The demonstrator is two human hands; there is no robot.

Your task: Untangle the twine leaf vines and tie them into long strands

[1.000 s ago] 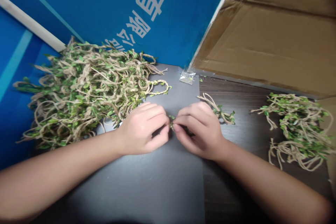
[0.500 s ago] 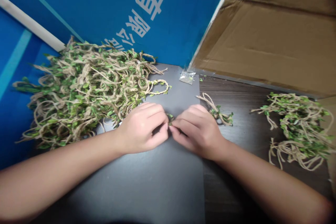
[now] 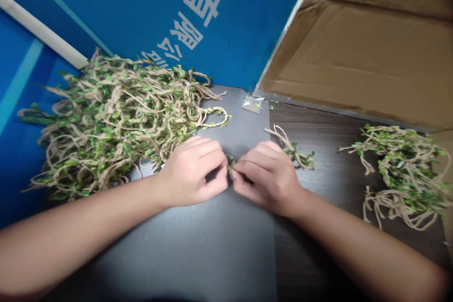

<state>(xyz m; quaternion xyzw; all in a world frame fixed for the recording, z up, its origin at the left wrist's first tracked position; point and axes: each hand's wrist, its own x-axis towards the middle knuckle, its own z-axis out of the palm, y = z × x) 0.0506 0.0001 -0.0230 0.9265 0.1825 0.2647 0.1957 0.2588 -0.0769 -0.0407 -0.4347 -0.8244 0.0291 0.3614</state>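
Observation:
Both hands meet low over the grey sheet (image 3: 212,245), fingertips nearly touching. A small piece of leafy twine (image 3: 230,164) shows between them, mostly hidden by the fingers. My left hand (image 3: 196,170) is closed in a pinch on one side of it. On the other side, my right hand (image 3: 267,174) pinches it with thumb and forefinger. A big tangled pile of leafy twine (image 3: 120,118) lies just beyond my left hand and forearm. One short bundle of leafy twine (image 3: 299,155) rests on the dark wood table right beside my right hand.
At the far right lies a smaller heap of leafy twine (image 3: 403,165). A small clear plastic packet (image 3: 253,104) sits near the back edge of the sheet. Behind stand a blue printed panel (image 3: 141,9) and a large cardboard box (image 3: 371,52).
My right hand has shifted very slightly to the right, and a little more of the leafy twine shows between the fingertips. My left hand has barely moved.

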